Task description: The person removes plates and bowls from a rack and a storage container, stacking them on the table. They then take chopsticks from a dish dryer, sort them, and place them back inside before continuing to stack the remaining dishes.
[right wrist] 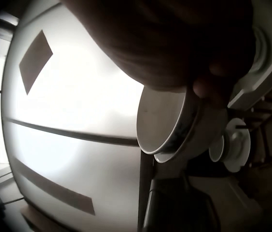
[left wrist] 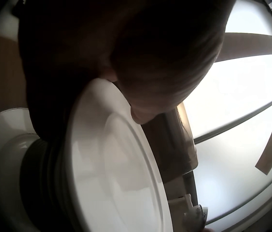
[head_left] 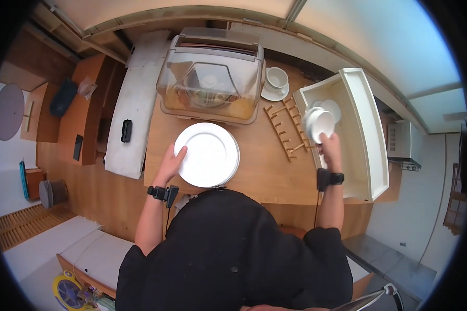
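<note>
My left hand (head_left: pixel 170 165) grips a stack of white plates (head_left: pixel 206 154) by its left rim, thumb over the top plate and fingers beneath. In the left wrist view the top plate (left wrist: pixel 119 164) shows on edge, with more plates under it and another plate (left wrist: pixel 5 130) lower at the left. At the right, my right hand (head_left: pixel 332 150) pinches small nested white bowls (head_left: pixel 321 124) by the rim, over the near-left side of a white open bin (head_left: pixel 376 150). The right wrist view shows the bowls (right wrist: pixel 169 121) tilted, one inside another.
A clear-lidded dish box (head_left: pixel 210 78) stands at the table's back. Beside it are a white cup (head_left: pixel 276 78) on a saucer (head_left: pixel 275 95) and a wooden peg rack (head_left: pixel 278 132). More white dishes (head_left: pixel 332 110) lie in the bin. A white bench (head_left: pixel 135 98) runs along the left.
</note>
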### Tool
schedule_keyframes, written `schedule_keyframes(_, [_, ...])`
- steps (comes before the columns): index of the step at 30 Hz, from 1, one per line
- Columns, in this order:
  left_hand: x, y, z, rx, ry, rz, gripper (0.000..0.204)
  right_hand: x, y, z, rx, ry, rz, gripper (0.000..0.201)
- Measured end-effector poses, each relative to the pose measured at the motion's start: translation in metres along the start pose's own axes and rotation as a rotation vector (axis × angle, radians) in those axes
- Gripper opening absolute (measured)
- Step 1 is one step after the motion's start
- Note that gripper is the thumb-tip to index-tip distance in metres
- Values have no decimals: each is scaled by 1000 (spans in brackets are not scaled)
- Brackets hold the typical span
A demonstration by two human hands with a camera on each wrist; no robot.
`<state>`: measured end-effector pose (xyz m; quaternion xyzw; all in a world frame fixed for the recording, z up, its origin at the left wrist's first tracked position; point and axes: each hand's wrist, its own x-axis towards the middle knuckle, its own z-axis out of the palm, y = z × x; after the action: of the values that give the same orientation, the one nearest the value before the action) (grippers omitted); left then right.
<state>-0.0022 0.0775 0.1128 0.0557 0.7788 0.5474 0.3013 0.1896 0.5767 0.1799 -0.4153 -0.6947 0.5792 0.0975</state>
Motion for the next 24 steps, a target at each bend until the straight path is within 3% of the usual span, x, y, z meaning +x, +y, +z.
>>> schedule_keyframes(5, [5, 1, 4, -80, 14, 60, 51, -99, -67, 116, -210, -353, -29, 23])
schedule_keyframes(7, [9, -2, 3, -129, -13, 84, 53, -112, -69, 163, -255, -487, -101, 26])
schedule_keyframes(9, [16, -14, -2, -176, -47, 115, 54, -121, -66, 208, -275, -508, -200, 29])
schedule_keyframes(11, [8, -3, -2, -148, -47, 127, 54, -126, -63, 238, -325, -553, -100, 30])
schedule_keyframes(16, [9, -6, -10, -169, -100, 154, 54, -141, -63, 268, -391, -598, -45, 37])
schedule_keyframes(19, [13, -9, -11, -136, -109, 175, 53, -149, -72, 270, -388, -558, -2, 30])
schedule_keyframes(24, [17, -17, -13, -72, -168, 196, 49, -157, -58, 271, -480, -474, -105, 35])
